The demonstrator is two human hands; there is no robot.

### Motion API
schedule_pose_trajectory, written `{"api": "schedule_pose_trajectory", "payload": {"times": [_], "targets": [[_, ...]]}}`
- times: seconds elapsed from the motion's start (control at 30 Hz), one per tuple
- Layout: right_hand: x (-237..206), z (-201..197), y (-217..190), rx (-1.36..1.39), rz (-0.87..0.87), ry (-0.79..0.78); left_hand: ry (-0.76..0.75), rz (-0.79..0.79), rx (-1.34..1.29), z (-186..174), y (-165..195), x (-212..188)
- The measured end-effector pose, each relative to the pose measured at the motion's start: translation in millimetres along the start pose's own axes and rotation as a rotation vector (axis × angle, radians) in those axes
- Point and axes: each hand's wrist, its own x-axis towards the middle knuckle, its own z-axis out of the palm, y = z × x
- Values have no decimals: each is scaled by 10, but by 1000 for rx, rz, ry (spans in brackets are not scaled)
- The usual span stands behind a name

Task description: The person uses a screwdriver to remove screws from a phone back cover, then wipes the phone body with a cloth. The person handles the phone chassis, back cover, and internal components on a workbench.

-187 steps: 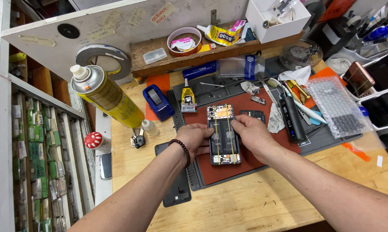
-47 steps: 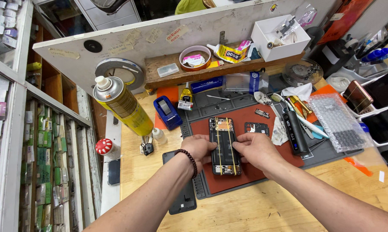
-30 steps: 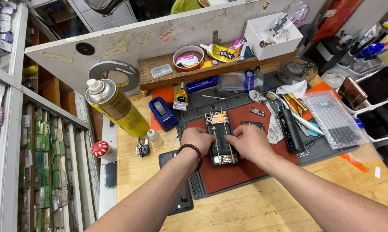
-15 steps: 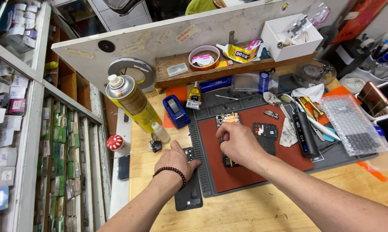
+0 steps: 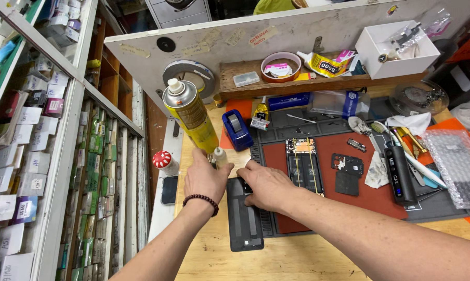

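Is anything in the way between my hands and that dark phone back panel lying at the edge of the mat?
Nothing visible. The right hand already rests on the top of the dark rectangular phone back panel, and the left hand sits just beside it.

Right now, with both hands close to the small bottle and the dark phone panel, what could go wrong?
1. The left hand reaches at the small bottle, which stands close to the tall yellow spray can; a knock might tip either one.
2. The right hand presses on the dark phone panel, which lies partly off the work mat; it may slide or flex.
3. The opened phone lies beside the right hand; spilled liquid could reach it.
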Motion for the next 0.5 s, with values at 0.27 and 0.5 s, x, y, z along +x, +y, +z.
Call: {"api": "schedule_pose_trajectory", "payload": {"times": [0.27, 0.5], "targets": [[309, 6, 85, 32, 19, -50, 34, 31, -58, 118, -79, 223], [536, 91, 539, 400, -108, -73, -106, 3, 50, 43, -416, -14]]}}
